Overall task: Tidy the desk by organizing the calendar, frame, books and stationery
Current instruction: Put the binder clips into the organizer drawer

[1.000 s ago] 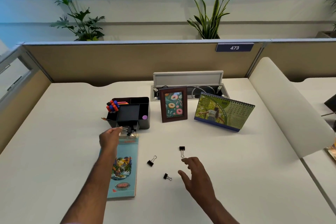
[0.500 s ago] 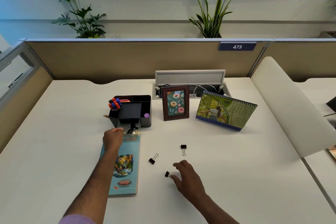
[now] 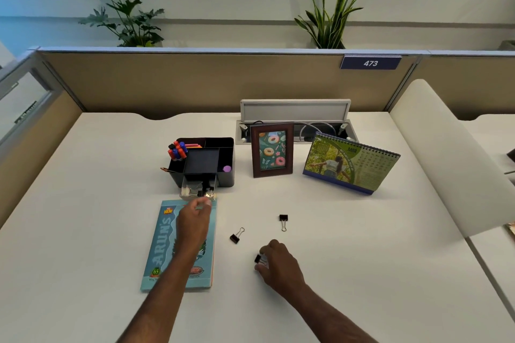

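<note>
My right hand pinches a small black binder clip on the white desk. Two more binder clips lie loose ahead of it, one on the left and one on the right. My left hand reaches over a teal book, its fingertips closed on the front lip of a clear drawer pulled out of the black organizer. Clips lie in the drawer. A wooden photo frame and a green desk calendar stand upright to the organizer's right.
Red and blue markers stick out of the organizer's back left compartment. An open cable tray sits behind the frame. A tan partition bounds the far edge, and a white curved panel borders the right side.
My right hand dropped onto the nearest binder clip and closed on it. My left hand shifted right, from above the drawer to its front lip.
</note>
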`<state>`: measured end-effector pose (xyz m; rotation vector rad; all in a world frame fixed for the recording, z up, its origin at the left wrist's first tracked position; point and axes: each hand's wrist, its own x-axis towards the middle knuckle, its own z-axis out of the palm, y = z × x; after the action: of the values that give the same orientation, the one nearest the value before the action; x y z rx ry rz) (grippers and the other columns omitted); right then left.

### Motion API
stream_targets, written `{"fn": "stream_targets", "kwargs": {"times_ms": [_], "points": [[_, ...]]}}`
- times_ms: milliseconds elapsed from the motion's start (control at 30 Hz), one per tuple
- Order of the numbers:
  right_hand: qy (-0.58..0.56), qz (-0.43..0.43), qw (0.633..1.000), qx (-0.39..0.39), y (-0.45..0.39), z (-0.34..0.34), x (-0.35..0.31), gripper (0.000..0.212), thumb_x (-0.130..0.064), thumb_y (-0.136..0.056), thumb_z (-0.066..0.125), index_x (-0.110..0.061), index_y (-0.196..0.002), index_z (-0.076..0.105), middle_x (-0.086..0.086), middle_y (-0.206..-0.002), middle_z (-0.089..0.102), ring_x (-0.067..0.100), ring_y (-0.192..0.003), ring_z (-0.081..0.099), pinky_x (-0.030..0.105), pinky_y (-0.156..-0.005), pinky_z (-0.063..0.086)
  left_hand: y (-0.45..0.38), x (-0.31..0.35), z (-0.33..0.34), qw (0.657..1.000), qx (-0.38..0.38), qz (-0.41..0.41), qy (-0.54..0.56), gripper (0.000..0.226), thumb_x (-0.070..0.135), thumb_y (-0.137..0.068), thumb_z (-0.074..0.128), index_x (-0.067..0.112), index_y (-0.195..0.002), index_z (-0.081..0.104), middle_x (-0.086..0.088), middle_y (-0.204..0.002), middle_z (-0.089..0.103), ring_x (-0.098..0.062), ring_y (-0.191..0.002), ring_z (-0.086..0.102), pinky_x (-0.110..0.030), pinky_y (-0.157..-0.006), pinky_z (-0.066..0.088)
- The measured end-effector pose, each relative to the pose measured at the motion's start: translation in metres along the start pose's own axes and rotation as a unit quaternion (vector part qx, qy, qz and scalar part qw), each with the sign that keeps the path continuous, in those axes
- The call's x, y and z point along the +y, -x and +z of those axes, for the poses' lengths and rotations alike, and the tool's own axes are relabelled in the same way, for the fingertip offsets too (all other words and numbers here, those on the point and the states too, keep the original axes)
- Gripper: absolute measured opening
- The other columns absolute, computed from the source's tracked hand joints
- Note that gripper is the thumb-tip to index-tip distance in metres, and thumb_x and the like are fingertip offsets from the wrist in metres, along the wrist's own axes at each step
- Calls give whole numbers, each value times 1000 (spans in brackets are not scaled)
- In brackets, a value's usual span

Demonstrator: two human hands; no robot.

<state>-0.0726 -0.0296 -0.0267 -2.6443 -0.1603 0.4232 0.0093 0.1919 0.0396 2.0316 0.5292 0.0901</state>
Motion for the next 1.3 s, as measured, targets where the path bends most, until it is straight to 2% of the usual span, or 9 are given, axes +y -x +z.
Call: {"fn": "stream_targets", "kwargs": {"times_ms": [167, 333, 500, 567, 667, 833, 1100, 1200, 1300], "points": [[9, -12, 1000, 21, -1, 4, 0, 34, -40, -87, 57, -19, -114, 57, 0, -113, 52, 23, -106, 50, 34, -76, 42, 21, 5, 11, 1000, -17, 0, -2, 11, 33, -96, 61, 25, -101, 67, -1, -64, 62, -17, -58, 56, -28, -60, 48], [10, -23, 998, 57, -4, 10, -2, 19, -34, -82, 59, -22, -97, 61, -1, -98, 55, 25, -91, 55, 31, -68, 37, 31, 5, 20, 999, -45, -2, 4, 10, 32, -94, 62, 26, -98, 69, -14, -69, 67, -18, -60, 56, -35, -63, 52], [-42, -30, 992, 114, -1, 2, -8, 17, -37, -83, 55, -26, -96, 59, -6, -94, 57, 18, -86, 55, 28, -68, 40, 42, 3, 23, 993, -118, 5, -17, 9, 30, -92, 66, 24, -87, 70, -6, -67, 69, -13, -59, 61, -36, -60, 53], [-73, -47, 984, 154, 1, -11, -14, 14, -37, -85, 57, -29, -96, 57, -11, -94, 57, 11, -85, 54, 23, -67, 42, 49, 7, 23, 984, -175, 12, -17, 11, 29, -92, 68, 19, -87, 72, 0, -70, 71, -4, -57, 63, -26, -52, 52], [-94, -64, 975, 189, 4, -32, -23, 12, -36, -87, 58, -31, -97, 58, -15, -94, 58, 3, -84, 53, 18, -67, 44, 55, 15, 25, 974, -225, 20, -21, 15, 31, -91, 69, 16, -89, 74, 3, -77, 73, -9, -67, 67, -14, -51, 47], [-107, -78, 967, 216, 5, -49, -30, 13, -35, -89, 57, -32, -101, 58, -18, -96, 60, 0, -86, 54, 15, -68, 44, 57, 28, 29, 963, -270, 14, -5, 13, 33, -89, 71, 21, -83, 74, 4, -77, 75, -18, -72, 71, -27, -63, 54], [-116, -83, 963, 230, 2, -51, -28, 28, -42, -89, 57, -32, -115, 57, -18, -104, 60, 1, -91, 56, 18, -72, 47, 52, 37, 30, 962, -271, 8, -35, 13, 29, -89, 72, 25, -77, 73, 6, -71, 74, -13, -67, 71, -27, -63, 56], [-116, -67, 964, 231, 2, -48, -23, 47, -53, -87, 59, -28, -127, 55, -17, -110, 61, 0, -96, 57, 16, -75, 47, 35, 42, 19, 976, -216, 5, -24, 12, 27, -89, 72, 18, -80, 74, 2, -73, 73, -14, -66, 67, -23, -58, 53], [-95, -50, 969, 221, 1, -39, -7, 47, -51, -88, 59, -27, -128, 54, -13, -114, 63, 6, -101, 60, 22, -77, 51, 3, 45, -1, 993, -116, -3, -15, 11, 25, -89, 71, 18, -81, 72, 3, -77, 70, -16, -75, 64, -27, -64, 49]]}}
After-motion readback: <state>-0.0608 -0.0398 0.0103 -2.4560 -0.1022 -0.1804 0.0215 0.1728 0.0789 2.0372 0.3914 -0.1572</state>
